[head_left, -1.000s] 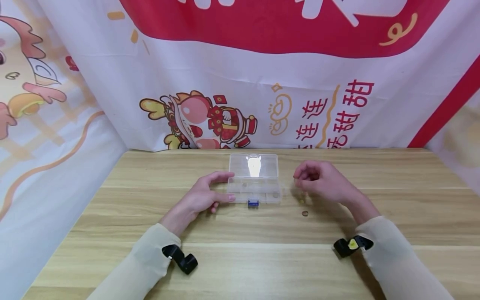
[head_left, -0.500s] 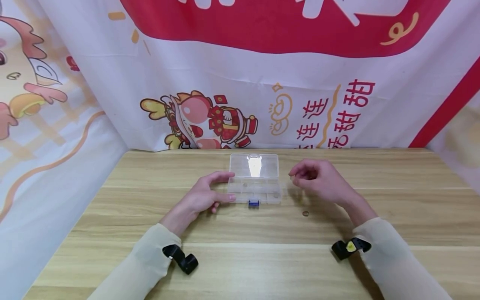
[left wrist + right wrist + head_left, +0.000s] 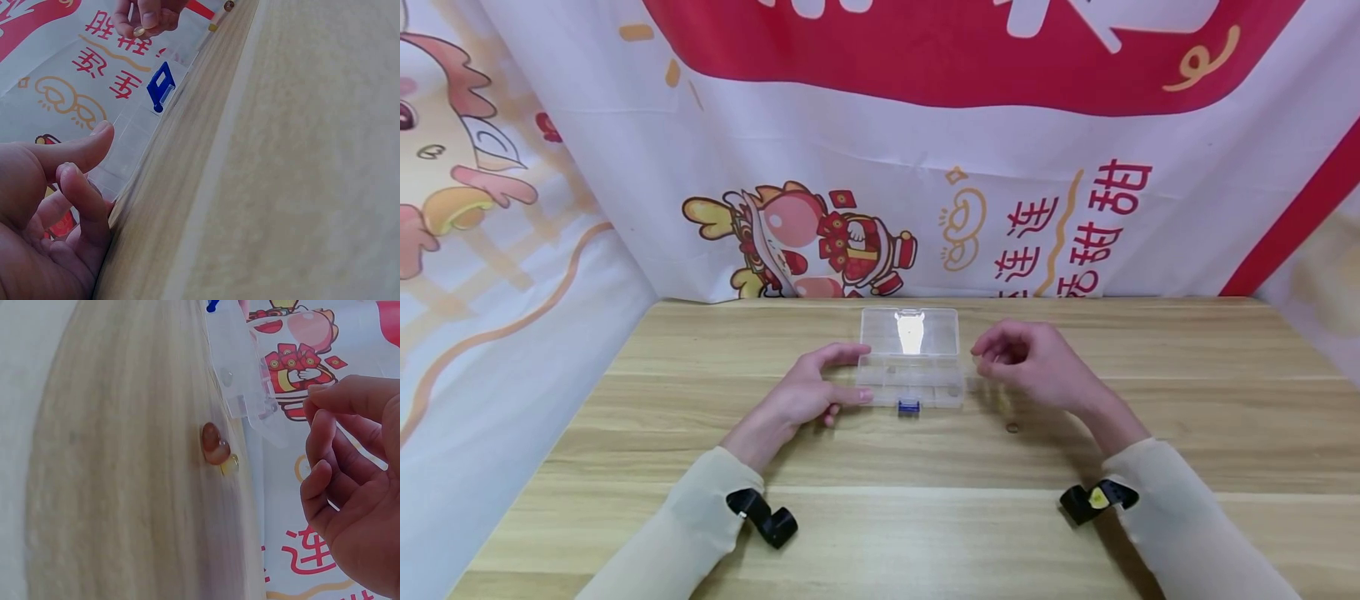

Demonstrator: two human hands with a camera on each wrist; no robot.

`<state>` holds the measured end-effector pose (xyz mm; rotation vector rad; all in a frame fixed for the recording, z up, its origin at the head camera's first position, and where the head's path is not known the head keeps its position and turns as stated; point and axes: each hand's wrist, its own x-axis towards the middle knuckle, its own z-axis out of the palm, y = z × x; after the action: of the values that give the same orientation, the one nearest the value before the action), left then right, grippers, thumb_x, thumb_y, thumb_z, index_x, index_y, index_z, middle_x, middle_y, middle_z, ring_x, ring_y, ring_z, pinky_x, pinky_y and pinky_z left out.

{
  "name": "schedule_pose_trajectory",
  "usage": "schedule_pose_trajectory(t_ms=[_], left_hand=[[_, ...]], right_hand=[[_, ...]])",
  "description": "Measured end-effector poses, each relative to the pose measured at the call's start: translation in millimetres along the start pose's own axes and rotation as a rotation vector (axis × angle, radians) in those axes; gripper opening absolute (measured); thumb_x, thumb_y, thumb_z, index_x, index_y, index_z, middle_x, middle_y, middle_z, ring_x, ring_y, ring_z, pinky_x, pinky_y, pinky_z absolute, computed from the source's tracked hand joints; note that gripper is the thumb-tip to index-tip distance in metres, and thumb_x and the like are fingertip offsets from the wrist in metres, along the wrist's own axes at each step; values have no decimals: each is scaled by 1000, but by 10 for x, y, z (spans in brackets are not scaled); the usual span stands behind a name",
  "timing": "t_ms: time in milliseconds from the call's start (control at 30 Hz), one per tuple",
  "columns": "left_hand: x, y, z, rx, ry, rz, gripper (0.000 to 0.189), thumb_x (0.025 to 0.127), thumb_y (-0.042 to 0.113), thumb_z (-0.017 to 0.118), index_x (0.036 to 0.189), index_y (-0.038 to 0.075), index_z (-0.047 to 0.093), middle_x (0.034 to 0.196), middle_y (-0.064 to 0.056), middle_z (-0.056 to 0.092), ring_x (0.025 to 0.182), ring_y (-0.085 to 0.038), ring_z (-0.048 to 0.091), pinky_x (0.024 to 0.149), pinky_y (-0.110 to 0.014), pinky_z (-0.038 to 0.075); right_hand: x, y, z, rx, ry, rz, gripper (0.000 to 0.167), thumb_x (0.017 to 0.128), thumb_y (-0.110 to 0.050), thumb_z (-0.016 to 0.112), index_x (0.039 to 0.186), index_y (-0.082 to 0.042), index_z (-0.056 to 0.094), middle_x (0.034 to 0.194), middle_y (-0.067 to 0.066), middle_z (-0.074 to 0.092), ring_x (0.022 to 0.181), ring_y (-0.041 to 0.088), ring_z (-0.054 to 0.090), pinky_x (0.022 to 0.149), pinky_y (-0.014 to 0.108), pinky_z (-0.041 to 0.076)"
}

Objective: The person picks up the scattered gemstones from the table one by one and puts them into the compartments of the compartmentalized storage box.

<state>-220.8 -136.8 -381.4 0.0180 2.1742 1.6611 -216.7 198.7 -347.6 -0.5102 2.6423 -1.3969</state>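
Note:
In the head view my left hand grips the left end of a clear plastic compartment box, thumb at the front and index finger at the back. Its transparent lid stands open behind it, and a blue latch is on the front. Right of the box my right hand pinches a small shiny amber round piece between thumb and index finger, above the table. Whether that piece is a bead or a ring I cannot tell. One small clear round piece shows inside the box.
On the wooden table, to the right of the box, lie small glossy brown pieces and a yellow one. A printed cloth hangs along the table's back edge.
My right hand has moved left, closer to the box, with the small amber piece pinched. The left hand and the box stay as they were.

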Motion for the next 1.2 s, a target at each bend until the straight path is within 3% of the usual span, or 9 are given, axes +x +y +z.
schedule_pose_trajectory(t_ms=[800,1200], left_hand=[[-2,1,3,7,2,1,65,88,13,87,145,31,62,156,-7,50,53,-14,46,47,-21,44],[-7,9,10,-3,6,-2,66,88,12,87,145,32,62,155,-6,50,53,-14,47,47,-21,44]], right_hand=[[2,-109,169,39,-2,0,16,93,-12,81,107,-9,74,97,9,71,85,21,62,68,23,54],[14,-187,260,2,-1,79,15,95,-12,78,110,-11,77,97,7,72,83,24,60,62,25,50]])
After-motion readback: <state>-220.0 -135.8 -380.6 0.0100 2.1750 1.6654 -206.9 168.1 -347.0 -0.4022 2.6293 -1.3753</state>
